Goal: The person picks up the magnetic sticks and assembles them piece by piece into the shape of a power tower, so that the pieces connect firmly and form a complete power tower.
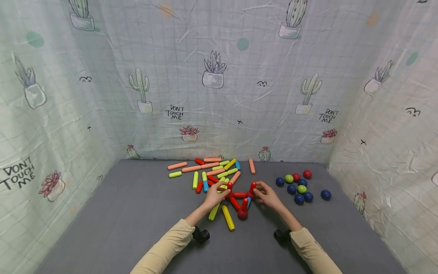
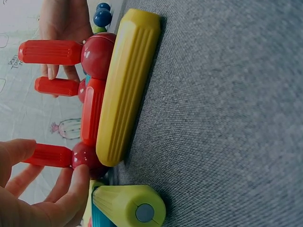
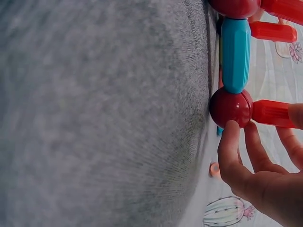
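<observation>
A triangle of magnetic building pieces stands on the table in front of me. Its front corner is a red ball [image 1: 242,214] with an upright red rod [image 1: 245,204]. Two flat red rods [image 1: 240,195] and a blue rod [image 3: 235,54] link the three corners. My left hand [image 1: 214,196] holds the left corner, its fingers and thumb around the ball [image 2: 86,156] and its upright rod [image 2: 49,155]. At the right corner, my right hand [image 1: 268,196] grips likewise, fingertips on the red ball [image 3: 230,108] and thumb by its upright rod [image 3: 271,113].
A yellow rod [image 1: 228,218] lies just in front of the triangle, a yellow-green rod [image 1: 213,213] beside it. Behind and left are several loose rods, among them an orange rod [image 1: 177,166]. Loose balls, including a blue ball [image 1: 326,195], sit at the right. Patterned cloth [image 1: 232,114] surrounds the table.
</observation>
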Available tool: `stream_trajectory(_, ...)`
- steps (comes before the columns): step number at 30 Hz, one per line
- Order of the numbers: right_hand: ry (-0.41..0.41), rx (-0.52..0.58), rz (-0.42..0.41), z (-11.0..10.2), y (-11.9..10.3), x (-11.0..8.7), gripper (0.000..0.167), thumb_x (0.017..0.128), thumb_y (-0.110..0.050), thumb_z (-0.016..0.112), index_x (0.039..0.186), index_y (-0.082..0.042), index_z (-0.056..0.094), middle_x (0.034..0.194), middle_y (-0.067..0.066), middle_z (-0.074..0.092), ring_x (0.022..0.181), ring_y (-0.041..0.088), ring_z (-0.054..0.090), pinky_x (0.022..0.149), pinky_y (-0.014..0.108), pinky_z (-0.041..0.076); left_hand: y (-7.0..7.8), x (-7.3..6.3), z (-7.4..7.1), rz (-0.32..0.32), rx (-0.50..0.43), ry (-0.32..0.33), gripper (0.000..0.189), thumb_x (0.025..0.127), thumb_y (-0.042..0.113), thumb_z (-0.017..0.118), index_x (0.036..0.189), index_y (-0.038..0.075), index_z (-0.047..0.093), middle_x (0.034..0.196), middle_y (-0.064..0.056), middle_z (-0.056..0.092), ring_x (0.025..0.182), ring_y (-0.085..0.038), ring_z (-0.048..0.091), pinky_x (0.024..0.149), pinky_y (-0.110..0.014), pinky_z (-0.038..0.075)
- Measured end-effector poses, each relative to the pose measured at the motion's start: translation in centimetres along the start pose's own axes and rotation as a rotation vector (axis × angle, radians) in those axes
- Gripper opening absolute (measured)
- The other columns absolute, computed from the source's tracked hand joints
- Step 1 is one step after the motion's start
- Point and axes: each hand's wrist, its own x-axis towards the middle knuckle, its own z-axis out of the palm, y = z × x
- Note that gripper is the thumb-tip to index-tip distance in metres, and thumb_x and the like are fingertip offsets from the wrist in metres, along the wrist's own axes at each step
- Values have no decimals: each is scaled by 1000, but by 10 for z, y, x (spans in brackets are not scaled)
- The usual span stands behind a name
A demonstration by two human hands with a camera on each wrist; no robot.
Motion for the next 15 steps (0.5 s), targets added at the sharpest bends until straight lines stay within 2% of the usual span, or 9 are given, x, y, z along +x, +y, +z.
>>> stream_trajectory(6,-8,10,-1,-2,4,-5,35,91,-23,50,120,-5,46,118,26,52,98,33,58,71,40,52,-1,2,2,18,5,-1,34,86,21,58,115,2,57,106,-21,61,73,-31,63,58,-27,52)
stream_trajectory(11,-37,38,-1,-6,-12,-17,34,92,-18,48,121,-1,43,116,30,50,100,41,55,74,45,51,-1,5,3,6,29,-5,31,86,21,58,113,7,58,104,-19,62,75,-29,63,59,-25,52)
stream_trajectory(15,-49,45,3,-9,-7,-16,36,92,-20,49,121,-1,42,115,29,50,99,39,55,74,45,51,0,7,3,4,32,-9,30,86,23,58,112,8,59,102,-19,63,76,-30,63,61,-26,52)
